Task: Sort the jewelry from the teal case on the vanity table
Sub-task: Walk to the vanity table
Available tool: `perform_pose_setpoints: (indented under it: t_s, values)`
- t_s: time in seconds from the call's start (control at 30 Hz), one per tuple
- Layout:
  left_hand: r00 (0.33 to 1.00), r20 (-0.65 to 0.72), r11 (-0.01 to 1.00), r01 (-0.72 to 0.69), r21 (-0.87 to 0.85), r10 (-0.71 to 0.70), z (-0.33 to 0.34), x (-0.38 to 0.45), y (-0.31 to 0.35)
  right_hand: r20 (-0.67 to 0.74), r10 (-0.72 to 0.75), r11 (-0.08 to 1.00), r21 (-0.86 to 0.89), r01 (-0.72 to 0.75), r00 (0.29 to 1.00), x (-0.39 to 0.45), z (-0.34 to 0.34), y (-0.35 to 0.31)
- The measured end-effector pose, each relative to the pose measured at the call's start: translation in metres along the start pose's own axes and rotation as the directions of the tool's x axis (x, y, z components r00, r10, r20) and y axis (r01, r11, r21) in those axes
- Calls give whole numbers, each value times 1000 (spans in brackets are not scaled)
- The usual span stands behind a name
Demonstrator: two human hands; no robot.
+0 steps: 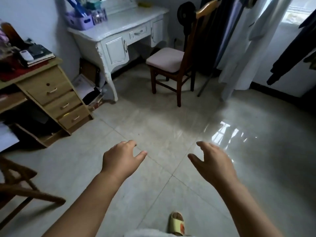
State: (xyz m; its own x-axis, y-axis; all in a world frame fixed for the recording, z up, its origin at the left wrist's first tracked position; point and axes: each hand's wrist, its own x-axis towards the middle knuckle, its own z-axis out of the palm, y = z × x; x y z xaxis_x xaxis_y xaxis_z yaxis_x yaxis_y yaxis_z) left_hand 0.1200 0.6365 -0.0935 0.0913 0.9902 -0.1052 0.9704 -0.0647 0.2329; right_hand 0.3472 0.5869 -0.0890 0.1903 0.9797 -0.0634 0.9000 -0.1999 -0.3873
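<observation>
The white vanity table (pixel 119 23) stands against the far wall, well ahead of me. A teal object (pixel 93 5) sits at its back left above purple baskets (pixel 80 21); it is too blurred to tell whether it is the case. No jewelry can be made out. My left hand (pixel 122 158) and my right hand (pixel 213 161) are stretched out over the tiled floor, far short of the table. Both are empty with fingers loosely spread.
A wooden chair with a pink cushion (pixel 167 60) stands in front of the vanity. A wooden drawer unit (pixel 56 98) with clutter on top is at left, and another wooden chair (pixel 18 183) at lower left. Clothes (pixel 248 40) hang at right. My slippered foot (pixel 177 223) is below.
</observation>
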Motion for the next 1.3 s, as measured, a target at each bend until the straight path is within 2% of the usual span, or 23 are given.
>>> perform_pose_setpoints:
  t_s: [0.17, 0.4, 0.57, 0.7, 0.97, 1.17, 1.3]
  values:
    - [994, -43, 994, 96, -46, -98, -30, 103, -1, 52, -88, 996, -13, 89, 995, 132, -11, -22]
    - [973, -1, 966, 231, -118, -233, -40, 263, -51, 87, -186, 980, -52, 190, 979, 319, 12, -84]
    - [967, 15, 961, 253, -108, -253, -67, 408, -99, 103, -210, 971, -90, 220, 972, 459, 21, -147]
    - [976, -12, 972, 213, -103, -215, -99, 522, -122, 79, -231, 967, -89, 237, 970, 563, 12, -191]
    - [991, 1, 984, 135, -115, -136, -112, 726, -123, 75, -188, 978, -79, 194, 979, 751, 28, -220]
    - [977, -1, 972, 213, -104, -214, -137, 881, -137, 111, -206, 975, -62, 214, 972, 929, 32, -255]
    - [965, -63, 960, 244, -140, -254, -173, 972, -147, 137, -274, 959, -33, 281, 952, 1036, 27, -302]
